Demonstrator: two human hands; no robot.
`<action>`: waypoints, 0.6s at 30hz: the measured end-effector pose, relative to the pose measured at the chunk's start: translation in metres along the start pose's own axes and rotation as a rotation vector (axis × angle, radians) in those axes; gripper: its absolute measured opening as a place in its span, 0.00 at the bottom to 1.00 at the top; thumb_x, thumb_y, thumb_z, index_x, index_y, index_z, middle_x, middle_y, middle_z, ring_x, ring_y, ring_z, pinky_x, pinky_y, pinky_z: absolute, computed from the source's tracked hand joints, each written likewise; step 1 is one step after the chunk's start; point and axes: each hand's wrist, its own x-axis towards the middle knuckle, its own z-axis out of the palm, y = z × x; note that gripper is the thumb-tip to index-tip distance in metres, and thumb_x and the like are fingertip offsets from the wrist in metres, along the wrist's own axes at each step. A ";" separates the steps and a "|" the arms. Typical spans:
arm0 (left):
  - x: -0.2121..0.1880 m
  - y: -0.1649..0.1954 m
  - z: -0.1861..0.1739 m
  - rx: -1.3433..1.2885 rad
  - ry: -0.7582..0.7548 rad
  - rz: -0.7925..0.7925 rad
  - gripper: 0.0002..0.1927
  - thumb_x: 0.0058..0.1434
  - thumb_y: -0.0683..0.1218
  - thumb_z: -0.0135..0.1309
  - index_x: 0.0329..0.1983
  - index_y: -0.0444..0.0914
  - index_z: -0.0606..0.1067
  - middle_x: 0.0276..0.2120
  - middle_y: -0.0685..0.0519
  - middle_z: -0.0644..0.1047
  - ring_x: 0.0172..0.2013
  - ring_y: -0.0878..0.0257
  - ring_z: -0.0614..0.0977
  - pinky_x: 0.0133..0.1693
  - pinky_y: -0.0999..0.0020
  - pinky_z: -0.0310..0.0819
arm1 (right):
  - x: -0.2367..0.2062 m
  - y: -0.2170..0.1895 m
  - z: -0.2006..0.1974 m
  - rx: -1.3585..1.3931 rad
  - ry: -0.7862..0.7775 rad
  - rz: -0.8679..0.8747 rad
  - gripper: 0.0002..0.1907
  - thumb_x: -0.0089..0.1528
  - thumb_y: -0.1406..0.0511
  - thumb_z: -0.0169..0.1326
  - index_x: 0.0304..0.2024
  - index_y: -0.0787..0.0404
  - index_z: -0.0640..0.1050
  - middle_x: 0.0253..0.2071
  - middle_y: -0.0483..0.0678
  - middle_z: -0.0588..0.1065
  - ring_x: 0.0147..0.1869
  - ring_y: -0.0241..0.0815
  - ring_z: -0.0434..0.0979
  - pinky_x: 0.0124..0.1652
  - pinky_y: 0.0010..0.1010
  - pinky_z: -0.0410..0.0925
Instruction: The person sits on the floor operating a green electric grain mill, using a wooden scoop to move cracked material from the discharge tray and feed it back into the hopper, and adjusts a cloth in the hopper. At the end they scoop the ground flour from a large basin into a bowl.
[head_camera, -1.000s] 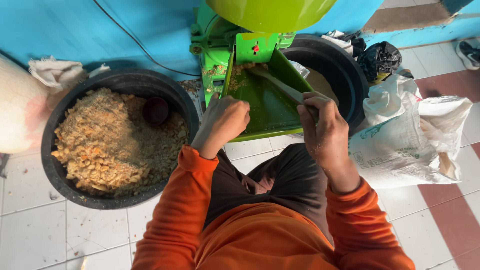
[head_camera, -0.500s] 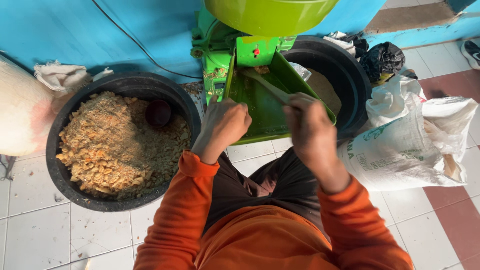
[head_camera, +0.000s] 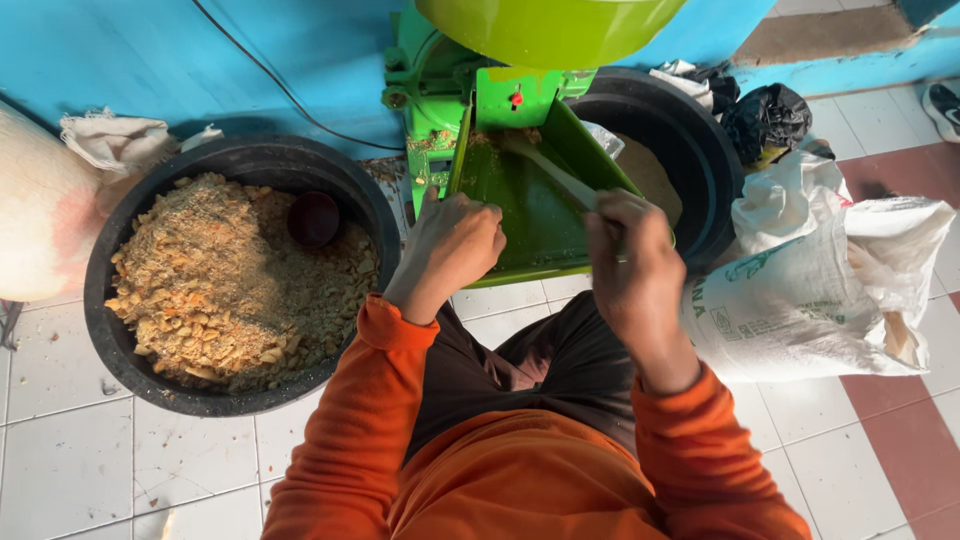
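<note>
Honestly, fingers could get caught: the stick (head_camera: 548, 168) is gripped tight by the right hand (head_camera: 628, 250) near the chute (head_camera: 520, 215) mouth, left hand (head_camera: 452, 245) curled on its rim.

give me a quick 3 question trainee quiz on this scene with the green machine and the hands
1. True or false: the right hand holds a pale stick whose far end lies in the green chute.
2. Where does the left hand rest? A) in the left black tub B) on the chute's left edge C) on the white sack
3. What small dark thing sits in the crumbly tan material of the left tub?

Key
1. True.
2. B; it is closed over that edge.
3. A small dark round bowl, near the tub's far side.
</note>
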 end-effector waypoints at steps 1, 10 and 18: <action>0.000 0.000 0.000 0.002 0.011 -0.008 0.08 0.59 0.46 0.55 0.30 0.37 0.81 0.25 0.45 0.80 0.36 0.48 0.83 0.53 0.40 0.67 | 0.001 -0.002 -0.003 0.001 -0.026 -0.041 0.10 0.69 0.75 0.59 0.48 0.67 0.71 0.52 0.56 0.78 0.51 0.52 0.82 0.47 0.35 0.76; -0.001 0.001 0.003 0.007 0.000 0.001 0.08 0.59 0.45 0.55 0.33 0.36 0.81 0.25 0.47 0.81 0.36 0.51 0.83 0.55 0.39 0.66 | 0.006 0.000 -0.031 -0.027 0.099 0.054 0.09 0.73 0.76 0.58 0.50 0.67 0.70 0.51 0.55 0.78 0.52 0.47 0.84 0.48 0.30 0.77; 0.000 0.001 0.002 0.028 0.000 0.001 0.08 0.60 0.46 0.55 0.32 0.37 0.81 0.28 0.47 0.81 0.38 0.50 0.83 0.55 0.40 0.66 | 0.001 0.021 -0.011 0.039 0.098 0.030 0.09 0.72 0.76 0.57 0.50 0.68 0.71 0.51 0.56 0.78 0.48 0.46 0.83 0.49 0.32 0.76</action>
